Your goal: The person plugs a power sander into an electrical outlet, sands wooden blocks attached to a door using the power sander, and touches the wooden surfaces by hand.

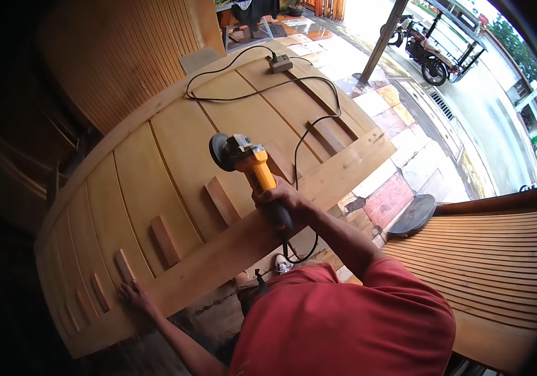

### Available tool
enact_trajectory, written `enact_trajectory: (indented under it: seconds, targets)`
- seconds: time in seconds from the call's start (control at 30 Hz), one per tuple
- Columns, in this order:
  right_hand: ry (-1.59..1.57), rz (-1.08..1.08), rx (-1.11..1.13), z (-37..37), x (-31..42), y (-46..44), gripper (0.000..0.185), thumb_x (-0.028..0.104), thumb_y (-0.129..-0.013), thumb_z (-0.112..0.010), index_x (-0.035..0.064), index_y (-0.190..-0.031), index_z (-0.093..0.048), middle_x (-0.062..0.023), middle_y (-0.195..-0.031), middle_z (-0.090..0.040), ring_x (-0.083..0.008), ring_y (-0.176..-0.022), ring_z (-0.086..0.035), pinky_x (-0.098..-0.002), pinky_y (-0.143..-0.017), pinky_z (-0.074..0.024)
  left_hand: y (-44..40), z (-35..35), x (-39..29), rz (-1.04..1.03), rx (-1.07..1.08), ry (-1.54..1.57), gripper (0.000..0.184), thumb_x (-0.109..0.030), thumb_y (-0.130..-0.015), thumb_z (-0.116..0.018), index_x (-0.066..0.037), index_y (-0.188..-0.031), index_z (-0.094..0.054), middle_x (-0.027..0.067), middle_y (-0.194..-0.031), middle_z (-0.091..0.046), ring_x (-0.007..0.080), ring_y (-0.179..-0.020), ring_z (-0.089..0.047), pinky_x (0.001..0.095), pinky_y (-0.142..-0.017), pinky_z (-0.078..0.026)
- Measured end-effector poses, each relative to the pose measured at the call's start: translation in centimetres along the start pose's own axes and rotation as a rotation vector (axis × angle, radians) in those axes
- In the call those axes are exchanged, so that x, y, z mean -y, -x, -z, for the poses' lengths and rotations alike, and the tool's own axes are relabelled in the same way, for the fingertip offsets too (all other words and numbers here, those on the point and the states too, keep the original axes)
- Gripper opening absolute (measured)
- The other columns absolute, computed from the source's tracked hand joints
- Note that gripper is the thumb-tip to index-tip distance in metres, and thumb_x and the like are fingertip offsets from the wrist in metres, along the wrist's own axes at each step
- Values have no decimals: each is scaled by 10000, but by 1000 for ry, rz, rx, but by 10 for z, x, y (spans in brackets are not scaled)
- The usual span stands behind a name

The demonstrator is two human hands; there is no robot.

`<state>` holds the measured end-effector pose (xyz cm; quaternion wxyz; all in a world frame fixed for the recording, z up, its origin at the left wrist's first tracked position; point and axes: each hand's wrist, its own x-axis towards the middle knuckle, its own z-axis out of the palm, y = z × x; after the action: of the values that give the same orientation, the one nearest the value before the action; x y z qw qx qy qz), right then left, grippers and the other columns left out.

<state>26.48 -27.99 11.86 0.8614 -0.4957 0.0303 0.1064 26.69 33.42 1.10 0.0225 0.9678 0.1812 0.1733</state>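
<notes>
My right hand (283, 195) is wrapped round the body of a yellow and black angle grinder (256, 168). The grinder is held above a large wooden panel (174, 138), with its dark disc (220, 152) toward the upper left. Whether the disc spins I cannot tell. Low on the left, my left hand (135, 296) rests on the panel's near border, its fingers spread beside the lower end of a small wooden strip (125, 266). More short wooden pieces, such as one block (166, 240) and a larger one (222, 201), stand along this border.
A black cord (298, 150) loops across the panel, and another reaches a socket box (280, 63) at its far end. Slatted wooden panels (431, 276) lie at the right and stand at the upper left. Outside, a motorcycle (428, 56) with a frame is parked beyond a post (382, 41).
</notes>
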Motion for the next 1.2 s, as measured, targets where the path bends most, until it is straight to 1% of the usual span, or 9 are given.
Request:
enact_trajectory:
  seconds: [0.2, 0.37, 0.47, 0.6, 0.7, 0.87, 0.97, 1.07, 1.2]
  targets:
    - [0, 12, 28, 5, -3, -2, 544, 160, -776, -804, 60, -1241, -541, -74, -880, -657, -160, -691, -659, -318, -591, -568, -1, -6, 3, 4, -54, 71, 759, -545, -1089, -451, 101, -1484, -499, 308, -1580, -433, 431, -1522, -338, 495, -1299, -193]
    - [39, 29, 23, 4, -2, 0, 466, 191, -772, -809, 52, -1154, -581, -65, -834, -660, -153, -650, -647, -304, -578, -551, -2, -6, 7, -22, -86, 155, 676, -472, -1107, -461, 111, -1440, -534, 335, -1524, -481, 469, -1467, -405, 512, -1282, -239]
    - [26, 23, 35, 5, -4, -1, 454, 196, -770, -811, 51, -1135, -583, -56, -803, -655, -151, -628, -641, -303, -573, -549, -1, 1, 8, -178, -32, 13, 640, -441, -1115, -460, 116, -1416, -551, 345, -1497, -501, 481, -1444, -427, 530, -1267, -267]
    - [22, 16, 90, 13, -10, -7, 548, 204, -778, -820, 58, -1230, -548, -79, -824, -663, -162, -654, -647, -307, -576, -560, -5, -3, 10, -98, -52, 48, 690, -492, -1111, -430, 107, -1433, -545, 328, -1521, -490, 475, -1461, -410, 529, -1264, -272]
    - [2, 35, 64, 8, -7, -5, 442, 166, -772, -810, 57, -1130, -574, -55, -801, -652, -147, -625, -640, -302, -559, -547, -5, -12, 11, -2, -113, 154, 741, -552, -1101, -403, 82, -1459, -538, 306, -1529, -498, 467, -1463, -412, 530, -1258, -275]
    - [-14, 22, 24, -2, 1, 3, 467, 153, -772, -807, 61, -1156, -557, -57, -808, -641, -150, -634, -640, -304, -556, -546, -4, -8, 7, 11, -107, 144, 759, -570, -1098, -396, 80, -1463, -536, 307, -1539, -487, 469, -1462, -415, 527, -1255, -286]
    - [-5, -6, 7, -5, 5, 9, 464, 162, -772, -809, 61, -1149, -558, -57, -804, -638, -150, -635, -640, -306, -557, -549, -7, -10, 12, -2, -62, 142, 677, -464, -1126, -404, 118, -1451, -521, 324, -1551, -457, 461, -1480, -393, 511, -1277, -266]
    - [-4, 0, 30, 4, -5, 2, 449, 172, -769, -811, 59, -1129, -566, -54, -796, -635, -147, -633, -636, -308, -561, -552, -1, -10, 6, 49, -87, 232, 674, -449, -1129, -401, 139, -1437, -515, 314, -1556, -456, 456, -1467, -414, 509, -1271, -282]
    - [31, 82, 66, 12, -16, -9, 380, 191, -766, -821, 64, -1049, -601, -30, -778, -639, -127, -618, -627, -297, -576, -547, -6, -20, 19, 7, -12, 64, 605, -415, -1131, -415, 45, -1522, -454, 288, -1562, -463, 444, -1461, -431, 514, -1265, -295]
